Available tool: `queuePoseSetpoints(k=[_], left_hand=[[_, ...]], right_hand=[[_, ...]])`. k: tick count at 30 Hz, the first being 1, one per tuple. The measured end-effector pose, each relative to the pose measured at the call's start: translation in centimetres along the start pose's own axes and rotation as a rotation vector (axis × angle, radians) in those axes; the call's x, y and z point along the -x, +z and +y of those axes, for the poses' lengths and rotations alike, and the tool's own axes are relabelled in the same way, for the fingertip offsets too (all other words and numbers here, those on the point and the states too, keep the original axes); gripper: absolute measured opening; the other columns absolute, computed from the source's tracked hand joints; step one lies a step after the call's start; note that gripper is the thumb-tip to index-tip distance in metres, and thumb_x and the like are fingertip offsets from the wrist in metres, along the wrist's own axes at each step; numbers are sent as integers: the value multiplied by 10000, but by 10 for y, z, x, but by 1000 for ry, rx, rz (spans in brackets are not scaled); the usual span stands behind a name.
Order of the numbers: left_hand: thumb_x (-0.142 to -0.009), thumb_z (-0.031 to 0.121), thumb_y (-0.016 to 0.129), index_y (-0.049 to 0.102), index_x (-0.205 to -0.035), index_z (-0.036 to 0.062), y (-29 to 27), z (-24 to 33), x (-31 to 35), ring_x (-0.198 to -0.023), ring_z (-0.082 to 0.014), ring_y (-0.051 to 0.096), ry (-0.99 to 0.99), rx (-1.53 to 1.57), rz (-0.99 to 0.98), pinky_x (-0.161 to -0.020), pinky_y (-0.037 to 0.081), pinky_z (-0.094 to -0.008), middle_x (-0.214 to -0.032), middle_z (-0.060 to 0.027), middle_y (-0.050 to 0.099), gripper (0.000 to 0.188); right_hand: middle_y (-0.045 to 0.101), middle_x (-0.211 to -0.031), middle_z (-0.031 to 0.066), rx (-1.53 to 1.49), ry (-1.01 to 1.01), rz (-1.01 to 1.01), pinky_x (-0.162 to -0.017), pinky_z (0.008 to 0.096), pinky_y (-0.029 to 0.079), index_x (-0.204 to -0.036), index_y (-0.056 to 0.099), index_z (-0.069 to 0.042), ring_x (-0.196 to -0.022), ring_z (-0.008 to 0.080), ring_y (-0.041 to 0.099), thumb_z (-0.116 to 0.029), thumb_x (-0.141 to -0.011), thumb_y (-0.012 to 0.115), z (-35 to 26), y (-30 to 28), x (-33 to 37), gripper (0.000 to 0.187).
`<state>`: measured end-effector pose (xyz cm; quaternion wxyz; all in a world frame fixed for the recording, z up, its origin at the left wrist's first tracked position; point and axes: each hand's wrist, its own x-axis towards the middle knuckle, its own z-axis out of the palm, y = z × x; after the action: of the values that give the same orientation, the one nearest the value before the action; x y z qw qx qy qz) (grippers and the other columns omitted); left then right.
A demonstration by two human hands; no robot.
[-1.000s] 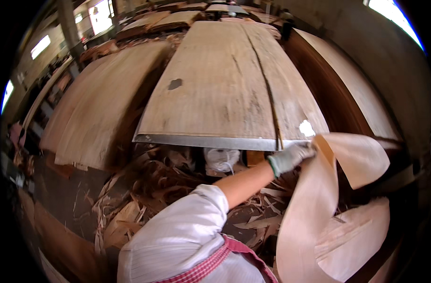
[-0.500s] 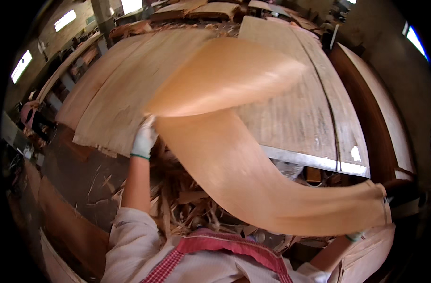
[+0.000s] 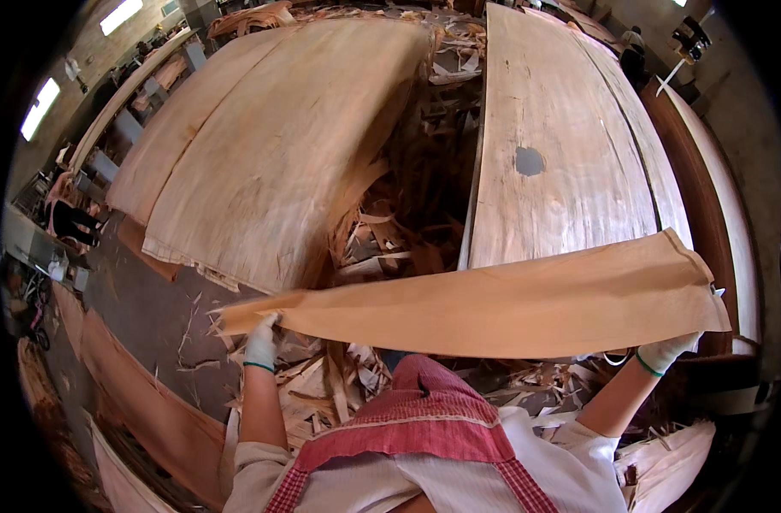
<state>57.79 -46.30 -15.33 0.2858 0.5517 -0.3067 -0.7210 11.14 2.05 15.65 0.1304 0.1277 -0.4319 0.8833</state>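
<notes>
Fingers of the white-gloved left hand (image 3: 261, 341) are pinched on the ragged left end of a long, thin, tan wood veneer sheet (image 3: 493, 303). Its long axis runs left to right across the person's chest, above scrap shavings (image 3: 382, 248). The white-gloved right hand (image 3: 666, 352) clamps the right corner.
</notes>
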Motion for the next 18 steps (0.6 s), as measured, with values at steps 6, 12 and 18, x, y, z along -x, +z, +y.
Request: queuePoseSetpoints(k=[6, 12, 18], left_hand=[[-899, 195, 602, 630, -992, 85, 54, 96, -96, -910, -185, 588, 33, 7, -33, -784, 502, -342, -989, -33, 627, 147], [-895, 196, 602, 636, -969, 96, 144, 191, -200, -844, -189, 636, 4, -82, -9, -688, 546, -345, -945, -37, 653, 129], [-877, 211, 609, 636, -972, 88, 337, 285, -323, -861, -184, 639, 139, -356, -280, -725, 548, -344, -960, -41, 660, 158]], right_hand=[[551, -1299, 104, -54, 28, -208, -999, 431, 461, -1302, 499, -83, -1176, 264, 551, -400, -983, 431, 108, 1, -75, 455], [584, -1250, 96, 260, -69, 34, -986, 433, 462, -1250, 535, -63, -1141, 248, 571, -312, -989, 440, 173, 57, -108, 373], [623, -1105, 112, -60, 114, 310, -740, 275, 528, -1210, 534, -76, -909, 175, 625, -279, -913, 585, 220, 126, -141, 363]])
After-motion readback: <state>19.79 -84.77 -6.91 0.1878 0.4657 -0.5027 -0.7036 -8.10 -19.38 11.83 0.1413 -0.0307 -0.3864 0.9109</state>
